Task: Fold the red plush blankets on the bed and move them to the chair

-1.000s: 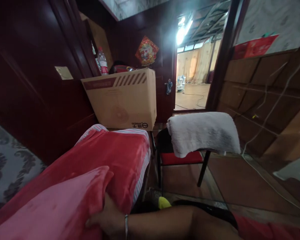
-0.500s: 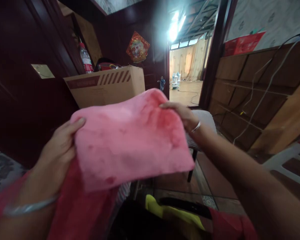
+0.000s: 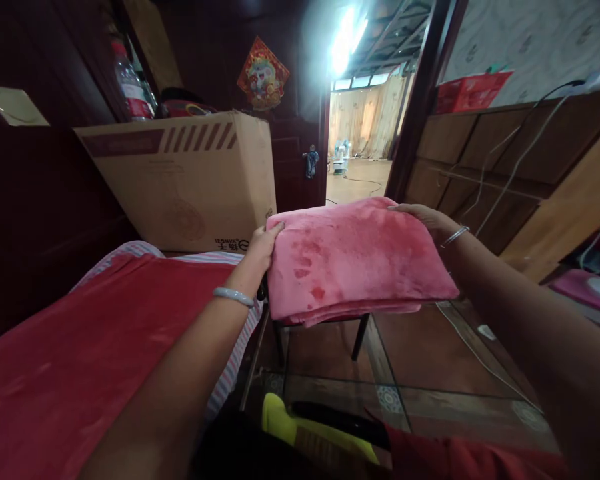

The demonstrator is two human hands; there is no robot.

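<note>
A folded pink plush cloth [image 3: 355,260] is held out level in front of me, over the chair [image 3: 362,337]. My left hand [image 3: 261,253] grips its left edge, thumb on top. At the far right corner, my right hand [image 3: 430,223] pinches it the same way, its other fingers hidden underneath. Darker red smudges mark the plush where the nap is brushed. The chair's seat and back are mostly covered from view, and the grey towel seen there before is hidden. Left of my left arm lies a red plush cover [image 3: 125,307] over a striped sheet [image 3: 230,373].
A large cardboard box [image 3: 190,193] stands beyond the red cover, with a plastic bottle [image 3: 133,87] behind it. An open doorway [image 3: 360,167] shows a fan [image 3: 340,155]. Brown cabinets [image 3: 510,160] line the right, with loose white cables [image 3: 495,193] hanging and trailing onto the floor.
The pink cloth was lifted off the red cover, with both hands on it, and carried right to above the chair. My view has shifted rightward.
</note>
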